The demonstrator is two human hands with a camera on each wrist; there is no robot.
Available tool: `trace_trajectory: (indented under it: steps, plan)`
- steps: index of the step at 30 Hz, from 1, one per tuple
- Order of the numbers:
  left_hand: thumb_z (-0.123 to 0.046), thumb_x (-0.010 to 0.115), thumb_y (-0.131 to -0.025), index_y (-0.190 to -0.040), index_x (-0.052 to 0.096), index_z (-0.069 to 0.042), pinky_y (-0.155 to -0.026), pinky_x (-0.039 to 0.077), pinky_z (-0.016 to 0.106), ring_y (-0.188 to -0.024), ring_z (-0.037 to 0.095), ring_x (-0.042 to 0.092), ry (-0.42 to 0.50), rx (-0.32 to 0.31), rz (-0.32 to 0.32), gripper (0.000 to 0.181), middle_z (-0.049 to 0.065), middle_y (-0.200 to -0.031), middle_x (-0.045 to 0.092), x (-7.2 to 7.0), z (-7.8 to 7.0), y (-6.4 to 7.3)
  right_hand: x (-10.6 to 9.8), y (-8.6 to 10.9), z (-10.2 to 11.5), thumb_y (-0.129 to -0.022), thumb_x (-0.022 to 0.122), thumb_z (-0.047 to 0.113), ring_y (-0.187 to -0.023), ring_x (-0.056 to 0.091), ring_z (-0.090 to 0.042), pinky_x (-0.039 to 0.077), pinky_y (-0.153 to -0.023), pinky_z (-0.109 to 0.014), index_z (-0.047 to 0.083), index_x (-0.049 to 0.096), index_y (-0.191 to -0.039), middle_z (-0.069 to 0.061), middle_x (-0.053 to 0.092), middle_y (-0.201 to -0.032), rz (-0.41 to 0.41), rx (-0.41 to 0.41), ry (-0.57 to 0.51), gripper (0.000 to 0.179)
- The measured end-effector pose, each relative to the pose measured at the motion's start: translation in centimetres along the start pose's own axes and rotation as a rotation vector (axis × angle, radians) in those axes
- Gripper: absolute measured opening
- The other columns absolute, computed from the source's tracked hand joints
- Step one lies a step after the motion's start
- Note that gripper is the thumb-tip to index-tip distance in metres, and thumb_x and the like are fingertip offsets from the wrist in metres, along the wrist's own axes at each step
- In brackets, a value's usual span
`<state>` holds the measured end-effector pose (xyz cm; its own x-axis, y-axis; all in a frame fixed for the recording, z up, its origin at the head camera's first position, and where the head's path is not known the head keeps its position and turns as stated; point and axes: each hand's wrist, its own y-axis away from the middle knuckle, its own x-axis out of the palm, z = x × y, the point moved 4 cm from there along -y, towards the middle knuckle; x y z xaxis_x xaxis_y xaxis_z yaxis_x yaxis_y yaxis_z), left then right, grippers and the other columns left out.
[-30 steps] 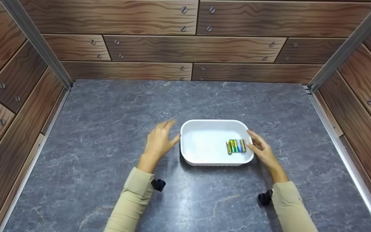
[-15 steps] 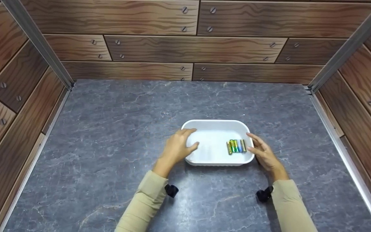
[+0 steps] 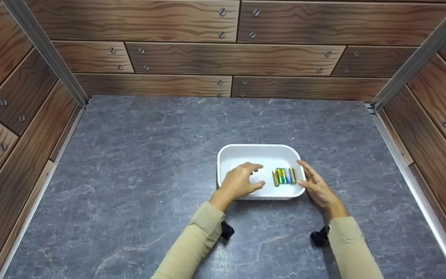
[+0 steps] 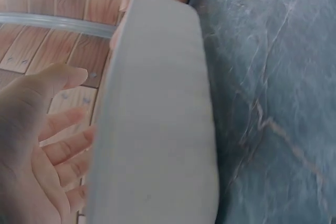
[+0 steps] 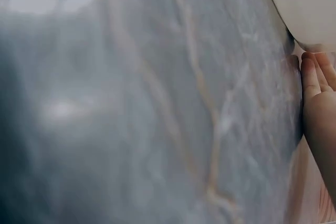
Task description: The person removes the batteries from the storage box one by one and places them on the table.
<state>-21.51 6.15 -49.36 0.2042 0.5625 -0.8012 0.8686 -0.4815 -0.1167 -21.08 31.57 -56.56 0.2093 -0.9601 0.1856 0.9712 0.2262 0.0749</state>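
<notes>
A white rectangular tub (image 3: 242,153) with rounded corners stands on the grey table. Inside, near its right end, several batteries (image 3: 283,176) lie side by side in a row, gold, green and blue. My left hand (image 3: 239,182) reaches over the tub's near left side, thumb and fingers spread apart, tips left of the batteries. In the left wrist view that hand (image 4: 47,145) holds nothing, beside the tub's outer wall (image 4: 157,108). At the right end my right hand (image 3: 319,190) holds the tub, thumb over the rim and fingers along the outer wall.
Grey marbled table (image 3: 149,135) surrounds the tub. Wood-patterned panels (image 3: 230,58) close off the back and sides, with metal posts (image 3: 48,54) at the back corners. A black wrist camera (image 3: 227,231) sits on each beige sleeve.
My left hand has moved right, from beside the tub's left end to over its inside, near the batteries. My right hand stays at the right rim, and the tub has not moved.
</notes>
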Motion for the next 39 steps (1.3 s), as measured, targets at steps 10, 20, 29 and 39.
trace_trajectory:
  steps: [10, 20, 29, 39]
  plan:
    - [-0.041, 0.071, -0.083, -0.125, 0.064, -0.019, -0.075, 0.053, 0.028, -0.093, 0.016, 0.068, -0.05, -0.054, 0.076, 0.048, -0.001, -0.104, 0.072, 2.7, -0.2, -1.8, -0.1, 0.2, -0.3, -0.087, 0.053, -0.009, -0.124, 0.051, 0.001, 0.046, -0.099, -0.018, 0.014, 0.038, -0.144, 0.015, 0.048, -0.138, 0.015, -0.04, -0.062, 0.063]
    - [-0.043, 0.077, -0.076, -0.125, 0.064, -0.022, -0.067, 0.049, 0.026, -0.084, 0.012, 0.064, -0.121, -0.155, 0.153, 0.055, -0.003, -0.095, 0.07, 4.7, -0.5, -3.5, -0.2, 0.5, -0.1, -0.088, 0.054, -0.009, -0.122, 0.053, 0.0, 0.047, -0.097, -0.018, 0.01, 0.038, -0.145, 0.013, 0.052, -0.136, -0.016, -0.035, -0.064, 0.062]
    - [-0.049, 0.078, -0.074, -0.131, 0.059, -0.026, -0.082, 0.054, 0.032, -0.104, 0.015, 0.066, -0.269, -0.273, 0.198, 0.064, -0.003, -0.116, 0.069, 5.9, -1.1, -4.5, 0.4, 0.1, -0.4, -0.088, 0.054, -0.008, -0.123, 0.051, 0.001, 0.046, -0.099, -0.018, 0.012, 0.034, -0.147, 0.016, 0.05, -0.137, 0.0, -0.022, -0.048, 0.065]
    - [-0.044, 0.076, -0.077, -0.127, 0.061, -0.026, -0.08, 0.054, 0.032, -0.1, 0.015, 0.067, -0.307, -0.304, 0.192, 0.055, -0.003, -0.112, 0.07, 6.7, -1.3, -5.1, 0.0, 0.4, -0.5, -0.09, 0.052, -0.006, -0.123, 0.05, 0.003, 0.043, -0.1, -0.015, 0.02, 0.038, -0.143, 0.018, 0.047, -0.138, 0.005, -0.002, -0.064, 0.061]
